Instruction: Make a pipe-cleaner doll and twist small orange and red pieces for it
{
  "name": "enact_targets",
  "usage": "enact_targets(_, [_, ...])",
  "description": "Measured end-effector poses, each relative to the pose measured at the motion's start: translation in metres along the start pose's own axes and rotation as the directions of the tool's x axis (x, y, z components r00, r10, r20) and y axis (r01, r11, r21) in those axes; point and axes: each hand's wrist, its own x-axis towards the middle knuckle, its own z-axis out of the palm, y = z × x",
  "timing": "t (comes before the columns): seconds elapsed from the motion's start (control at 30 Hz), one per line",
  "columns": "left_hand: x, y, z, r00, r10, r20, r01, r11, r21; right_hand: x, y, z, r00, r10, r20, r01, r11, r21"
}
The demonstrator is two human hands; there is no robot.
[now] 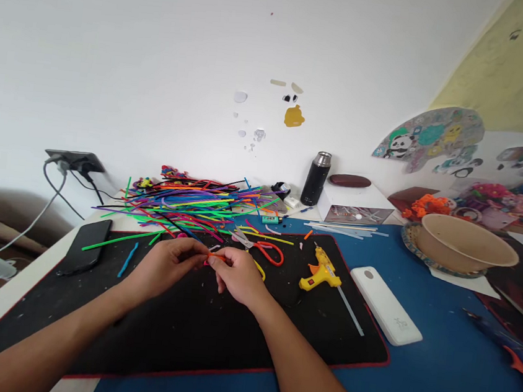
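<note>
My left hand (164, 267) and my right hand (241, 276) meet over the black mat (182, 331), fingertips pinched together. Between them shows a short orange piece of pipe cleaner (216, 256), mostly covered by the fingers. A bit of pink peeks out just below it, too small to name. Right behind my right hand lie scissors with orange-red handles (278, 255), and a yellow handle loop (260, 272) shows partly behind the hand. A large heap of coloured pipe cleaners (205, 202) spreads beyond both hands. One short blue pipe cleaner (128, 260) lies left of my left hand.
A yellow glue gun (321, 271) with a glue stick lies right of my hands, beside a white power bank (385, 306). At left rests a black phone (85, 245). Farther back stand a black flask (315, 180), a white box (358, 203) and a beige bowl (469, 240).
</note>
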Motion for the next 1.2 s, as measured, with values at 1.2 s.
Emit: enact_targets(1.2, [0.007,-0.005,-0.024,0.864,0.488,0.122,-0.499,0.802,0.328,0.001,-0.003,-0.001,0.979,0.132,0.158,-0.18,0.921,0.346])
